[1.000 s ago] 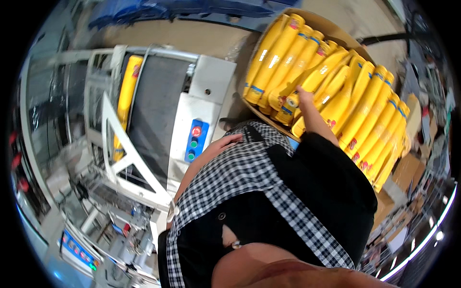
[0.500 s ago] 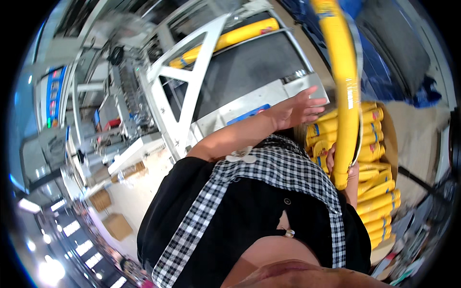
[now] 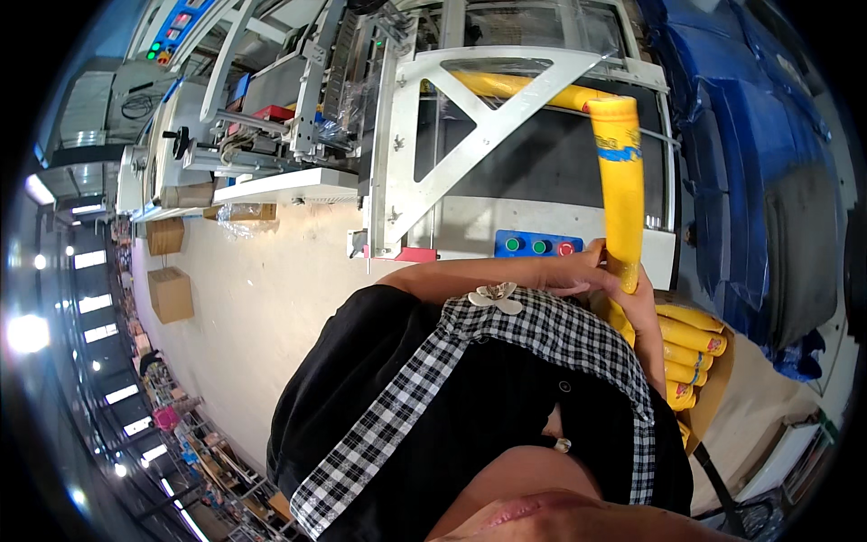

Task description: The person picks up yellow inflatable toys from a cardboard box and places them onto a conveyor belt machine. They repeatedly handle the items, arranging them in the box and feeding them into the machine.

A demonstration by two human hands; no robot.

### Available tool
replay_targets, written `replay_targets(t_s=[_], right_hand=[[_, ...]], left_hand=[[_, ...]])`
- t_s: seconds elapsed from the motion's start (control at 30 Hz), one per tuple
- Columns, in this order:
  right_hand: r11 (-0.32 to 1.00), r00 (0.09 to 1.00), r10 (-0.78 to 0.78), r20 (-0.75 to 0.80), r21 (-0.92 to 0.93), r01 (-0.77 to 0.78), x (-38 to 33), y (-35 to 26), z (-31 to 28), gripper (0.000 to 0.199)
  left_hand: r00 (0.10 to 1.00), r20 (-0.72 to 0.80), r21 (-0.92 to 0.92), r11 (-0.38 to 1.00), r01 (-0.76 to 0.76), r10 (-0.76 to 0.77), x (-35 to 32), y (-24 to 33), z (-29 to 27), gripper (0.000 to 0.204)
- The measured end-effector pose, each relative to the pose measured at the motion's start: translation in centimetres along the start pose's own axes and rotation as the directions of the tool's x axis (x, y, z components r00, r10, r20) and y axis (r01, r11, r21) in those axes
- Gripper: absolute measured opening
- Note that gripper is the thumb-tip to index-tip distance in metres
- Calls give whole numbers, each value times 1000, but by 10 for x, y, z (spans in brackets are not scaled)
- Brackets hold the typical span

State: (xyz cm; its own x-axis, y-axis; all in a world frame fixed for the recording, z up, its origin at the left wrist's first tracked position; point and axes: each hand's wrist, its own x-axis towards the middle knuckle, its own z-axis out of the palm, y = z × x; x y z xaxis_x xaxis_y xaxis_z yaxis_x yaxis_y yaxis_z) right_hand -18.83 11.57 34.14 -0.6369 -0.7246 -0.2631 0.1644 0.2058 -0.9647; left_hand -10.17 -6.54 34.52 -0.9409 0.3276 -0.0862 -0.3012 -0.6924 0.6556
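The long yellow tube is gripped at its lower end by both hands. The left hand is closed around the tube from the left side, and its fingers are wrapped on the lower part. The right hand is held just under the tube; how far it is closed cannot be told, because it is partly hidden. The tube stands almost upright in front of the white packing machine, just to the right of the blue button panel of this machine. A second yellow tube lies inside the machine. Below and right of the machine, a cardboard box with more yellow tubes is seen.
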Motion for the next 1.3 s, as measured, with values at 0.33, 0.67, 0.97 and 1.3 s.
replay_targets(t_s=[0.33,0.67,0.97,1.3], right_hand=[[939,952,-94,-291,-344,-12,-10,-3,-68,52],[820,921,-171,-349,-568,-63,-8,-20,-102,52],[634,901,-252,-354,-763,-122,14,-44,-127,55],[137,867,-416,-274,-961,-238,91,-66,-202,70]], left_hand=[[927,-12,811,539,228,-374,-22,12,-28,57],[929,-10,754,607,251,-371,-27,-1,-29,57],[935,-38,762,596,255,-352,-23,-3,-27,55],[938,-46,681,676,282,-344,-24,-12,-30,55]])
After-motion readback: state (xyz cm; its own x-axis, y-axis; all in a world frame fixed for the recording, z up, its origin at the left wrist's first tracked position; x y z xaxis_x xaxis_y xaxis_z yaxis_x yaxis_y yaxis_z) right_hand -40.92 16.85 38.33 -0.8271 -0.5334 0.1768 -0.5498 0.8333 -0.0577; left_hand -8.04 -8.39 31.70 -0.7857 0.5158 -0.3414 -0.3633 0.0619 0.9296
